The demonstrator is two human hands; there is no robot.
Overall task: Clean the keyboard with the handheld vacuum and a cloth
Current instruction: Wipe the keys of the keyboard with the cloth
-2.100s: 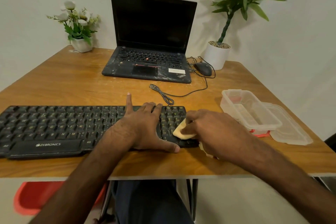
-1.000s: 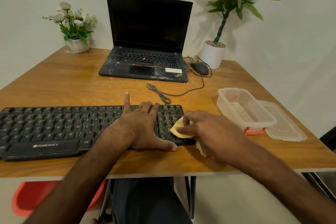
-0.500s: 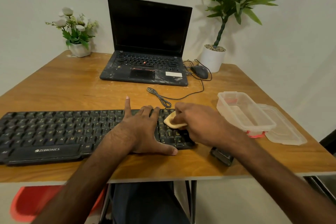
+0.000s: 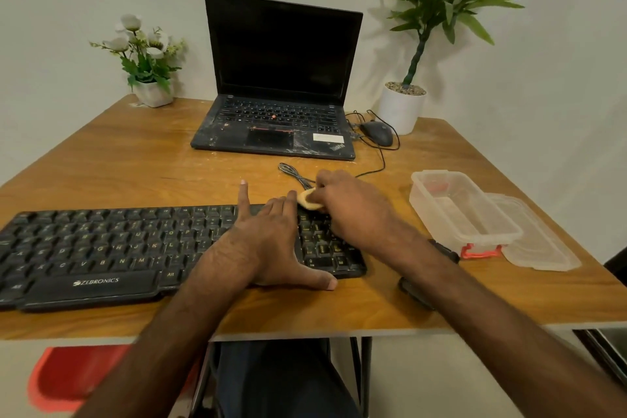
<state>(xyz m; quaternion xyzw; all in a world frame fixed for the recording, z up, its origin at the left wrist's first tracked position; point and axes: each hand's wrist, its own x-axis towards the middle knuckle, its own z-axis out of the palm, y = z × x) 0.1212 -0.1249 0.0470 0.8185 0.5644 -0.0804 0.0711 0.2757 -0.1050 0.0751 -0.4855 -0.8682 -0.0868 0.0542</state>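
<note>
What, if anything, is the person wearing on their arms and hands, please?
Nothing that shows: the left hand and right hand are bare, with no gloves, rings or watch in sight. The left forearm and right forearm are uncovered, with no sleeve down to the picture's edge.

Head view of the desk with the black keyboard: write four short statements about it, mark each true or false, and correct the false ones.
1. The left hand lies flat on the black Zebronics keyboard. True.
2. The right hand holds a pale yellow cloth at the keyboard's far edge. True.
3. The black laptop is closed. False: it stands open, screen dark.
4. The clear plastic container has its lid on. False: the lid lies beside it on the wooden table.
</note>
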